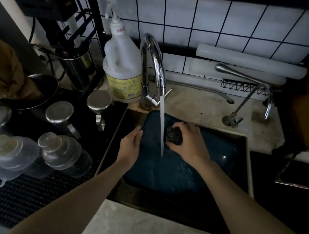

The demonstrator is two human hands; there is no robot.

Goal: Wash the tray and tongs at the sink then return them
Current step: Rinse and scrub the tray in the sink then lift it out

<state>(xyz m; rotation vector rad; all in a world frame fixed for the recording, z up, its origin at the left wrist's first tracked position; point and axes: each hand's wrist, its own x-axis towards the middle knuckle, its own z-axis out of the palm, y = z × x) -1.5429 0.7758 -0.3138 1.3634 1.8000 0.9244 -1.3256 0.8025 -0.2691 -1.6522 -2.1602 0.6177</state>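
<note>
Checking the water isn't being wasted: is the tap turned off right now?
No, a stream of water runs from the faucet onto the dark tray in the sink.

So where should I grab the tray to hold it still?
Grip the tray by its raised left rim, coming from the left, as the left hand does. It leans tilted in the sink, and the right hand scrubs its upper middle with a scourer.

Head view, steeply downward
Close above the sink [247,145], facing the tiled wall [208,19] at 12 o'clock.
</note>
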